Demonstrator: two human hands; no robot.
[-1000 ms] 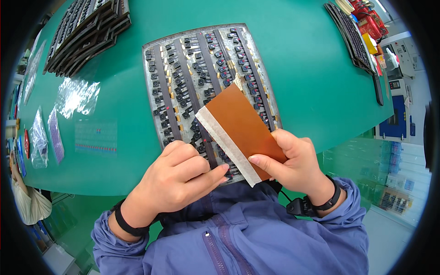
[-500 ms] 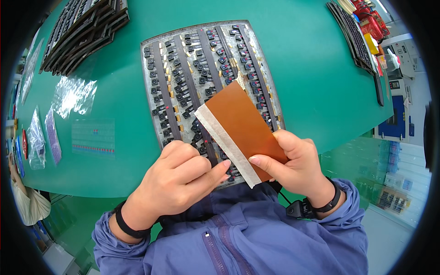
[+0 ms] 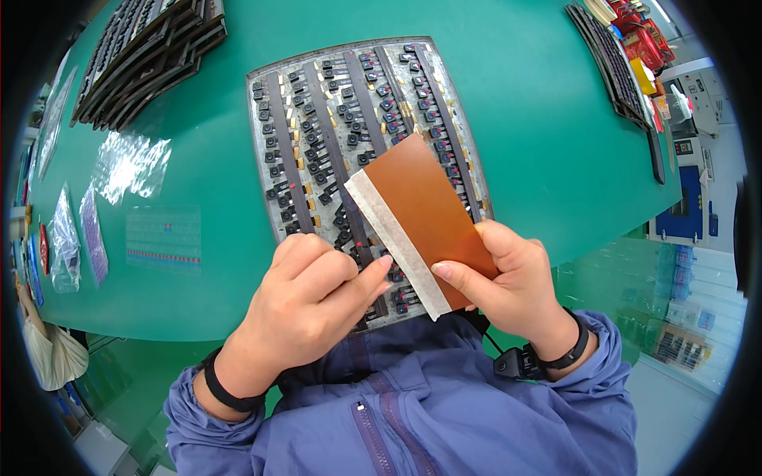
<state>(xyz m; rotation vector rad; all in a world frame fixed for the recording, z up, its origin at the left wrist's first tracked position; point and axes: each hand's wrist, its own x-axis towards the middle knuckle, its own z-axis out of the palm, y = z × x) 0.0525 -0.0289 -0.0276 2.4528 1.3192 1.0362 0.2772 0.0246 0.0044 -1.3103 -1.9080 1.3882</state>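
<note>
A: Green tabletop (image 3: 556, 159). Nearest?
B: Left hand (image 3: 305, 297): thumb and finger drawn close; can't tell if anything's pinched. Right hand (image 3: 516, 278) clamps brown sheet (image 3: 425, 214) above tray (image 3: 337, 54) with black modules (image 3: 352, 140).
A: Why tilted?
B: Probably presents pale strip (image 3: 398, 246) leftward. Farther: stacked trays (image 3: 151, 95).
A: Changes?
B: Versus one second ago, left fingertips higher, sheet's upper-left corner slightly rightward.

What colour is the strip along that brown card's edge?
The strip is off-white, as the head view shows.
</note>
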